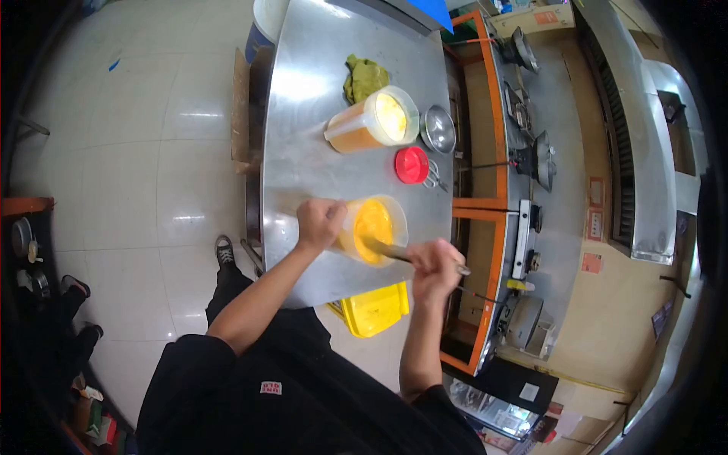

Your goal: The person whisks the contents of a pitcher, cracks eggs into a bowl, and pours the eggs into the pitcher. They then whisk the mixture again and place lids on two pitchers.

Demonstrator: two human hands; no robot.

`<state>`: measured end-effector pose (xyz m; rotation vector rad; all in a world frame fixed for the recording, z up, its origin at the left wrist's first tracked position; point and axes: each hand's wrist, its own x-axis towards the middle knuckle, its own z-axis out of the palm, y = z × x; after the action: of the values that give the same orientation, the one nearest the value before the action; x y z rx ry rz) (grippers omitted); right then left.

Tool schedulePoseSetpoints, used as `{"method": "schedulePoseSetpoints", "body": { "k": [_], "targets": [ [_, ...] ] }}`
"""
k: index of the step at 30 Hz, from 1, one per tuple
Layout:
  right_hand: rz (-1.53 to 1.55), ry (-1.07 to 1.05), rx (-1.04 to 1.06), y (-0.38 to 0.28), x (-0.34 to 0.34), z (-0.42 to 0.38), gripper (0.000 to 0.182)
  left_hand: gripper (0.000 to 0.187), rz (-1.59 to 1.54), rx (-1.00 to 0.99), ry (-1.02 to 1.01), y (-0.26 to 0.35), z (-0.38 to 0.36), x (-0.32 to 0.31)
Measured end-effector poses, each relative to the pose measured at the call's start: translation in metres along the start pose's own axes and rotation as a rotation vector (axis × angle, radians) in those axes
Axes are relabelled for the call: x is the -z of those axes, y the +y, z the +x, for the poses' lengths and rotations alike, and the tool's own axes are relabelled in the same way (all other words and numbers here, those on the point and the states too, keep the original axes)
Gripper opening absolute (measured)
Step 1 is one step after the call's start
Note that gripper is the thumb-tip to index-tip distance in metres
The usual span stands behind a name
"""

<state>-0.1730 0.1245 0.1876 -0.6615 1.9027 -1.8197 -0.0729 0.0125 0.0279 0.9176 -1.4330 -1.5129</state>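
Note:
My left hand point(321, 222) is closed at the side of a translucent plastic container point(400, 216), apparently gripping it there. Bright yellow-orange liquid point(373, 220) fills the container. In my right hand point(437, 270) is the handle of a long-handled utensil point(390, 250). Its head dips into the liquid and is hidden, so its kind cannot be told. Farther along the table stands a second translucent container point(353, 125) with orange liquid and a pale foamy top. Beside it are a red round tub or lid point(412, 165), a wire whisk point(433, 176) and a metal bowl point(437, 130).
The steel table point(299, 159) bears a crumpled green cloth point(366, 78) and a blue box point(425, 14) at its far end. A yellow bin point(375, 311) stands below the near edge. Along the right runs a cooking counter with woks point(544, 161). Another person's legs show at far left.

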Motion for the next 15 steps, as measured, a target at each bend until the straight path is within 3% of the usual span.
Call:
{"method": "schedulePoseSetpoints", "body": {
  "k": [8, 11, 15],
  "targets": [
    [0.299, -0.105, 0.311, -0.089, 0.019, 0.017, 0.040, 0.035, -0.067, -0.010, -0.030, -0.002, 0.005, 0.001],
    [0.340, -0.034, 0.337, -0.083, 0.018, 0.028, 0.040, 0.034, -0.078, -0.048, -0.042, 0.008, 0.006, 0.001],
    [0.196, 0.098, 0.283, -0.025, 0.014, 0.039, 0.044, 0.034, -0.142, -0.066, -0.017, 0.017, 0.010, -0.004]
  ]
}}
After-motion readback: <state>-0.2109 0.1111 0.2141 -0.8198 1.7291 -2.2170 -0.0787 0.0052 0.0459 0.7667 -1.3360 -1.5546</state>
